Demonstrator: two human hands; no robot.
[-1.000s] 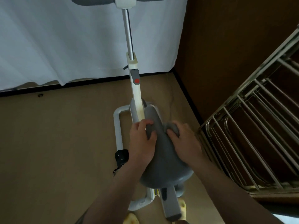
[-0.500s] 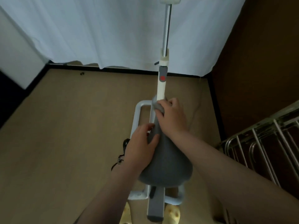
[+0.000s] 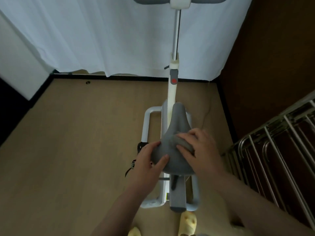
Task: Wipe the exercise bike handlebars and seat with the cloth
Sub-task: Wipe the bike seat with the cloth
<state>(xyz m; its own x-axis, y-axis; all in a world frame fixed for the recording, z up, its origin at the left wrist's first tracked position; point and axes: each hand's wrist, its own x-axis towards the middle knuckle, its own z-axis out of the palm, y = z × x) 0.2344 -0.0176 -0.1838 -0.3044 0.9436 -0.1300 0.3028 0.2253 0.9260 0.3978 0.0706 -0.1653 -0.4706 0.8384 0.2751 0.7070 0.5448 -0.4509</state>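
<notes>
Pressing the grey cloth flat under my right hand, fingers bent over it, I have drawn it back from the nose of the seat to the wide rear, while my left hand pinches the left edge, with free floor left and a metal rack close on the right.

The single head-worn camera looked steeply down, close above the seat, with the handlebars beyond the fingertips at the top edge.

White curtain hangs behind; metal rack right; yellow slippers below
</notes>
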